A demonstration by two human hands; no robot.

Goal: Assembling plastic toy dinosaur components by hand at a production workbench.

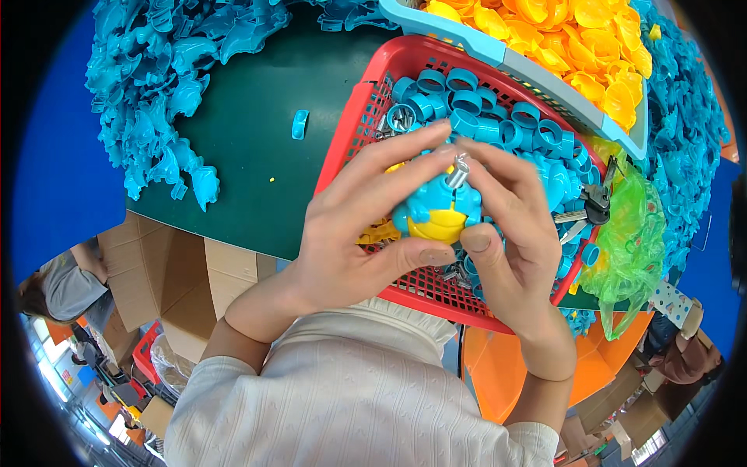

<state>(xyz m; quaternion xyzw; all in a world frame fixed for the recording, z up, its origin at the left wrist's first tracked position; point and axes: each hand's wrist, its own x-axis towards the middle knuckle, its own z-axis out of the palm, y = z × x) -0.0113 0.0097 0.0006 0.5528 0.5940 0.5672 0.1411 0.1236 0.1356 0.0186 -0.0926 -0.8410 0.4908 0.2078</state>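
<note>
Between my two hands is a small rounded plastic toy [436, 224], blue with a yellow lower part, held above the red basket [352, 124]. My left hand [338, 218] is closed round its left side, the thumb below and the fingers over the top. On the other side, my right hand [510, 222] grips it with thumb and fingers. A small shiny metal cylinder [457, 173] stands up from the toy's top near my right fingertips; whether the fingers pinch it I cannot tell. Blue rings [467, 101] and small metal pieces [401, 118] lie in the basket.
Behind the red basket stands a pale blue basket [537, 74] of yellow shells [545, 27]. Blue plastic pieces are heaped at left [156, 78] and right [677, 140]. Keys [596, 205] and a green plastic bag [630, 233] lie at right. One blue ring [299, 124] sits on the green table [249, 179].
</note>
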